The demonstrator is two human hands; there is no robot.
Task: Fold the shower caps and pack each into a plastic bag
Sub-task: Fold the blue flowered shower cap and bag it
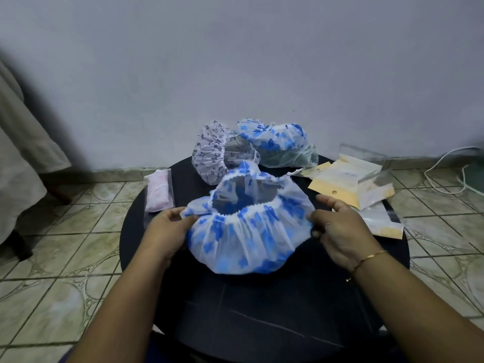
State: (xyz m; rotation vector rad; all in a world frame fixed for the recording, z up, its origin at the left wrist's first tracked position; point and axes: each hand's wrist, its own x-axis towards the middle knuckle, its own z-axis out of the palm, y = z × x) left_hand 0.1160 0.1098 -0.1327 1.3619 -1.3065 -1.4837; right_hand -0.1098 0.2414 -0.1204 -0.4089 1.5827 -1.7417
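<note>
A white shower cap with blue flowers (pixel 243 242) lies open on the round black table (pixel 262 323), its elastic mouth facing up. My left hand (pixel 167 229) pinches its left edge and my right hand (pixel 337 229) pinches its right edge. Behind it sit a white cap with a dark print (pixel 214 150), a second blue-flowered cap (pixel 272 137) and a pale green cap (pixel 301 157). A packed bag with a pink cap (pixel 158 189) lies at the table's left edge. Empty plastic bags with tan cards (pixel 351 184) are piled on the right.
The table stands on a tiled floor (pixel 65 231) against a pale wall (pixel 235 61). Beige cloth (pixel 23 142) hangs over furniture at the left. A white cable (pixel 450 166) runs along the floor at the far right.
</note>
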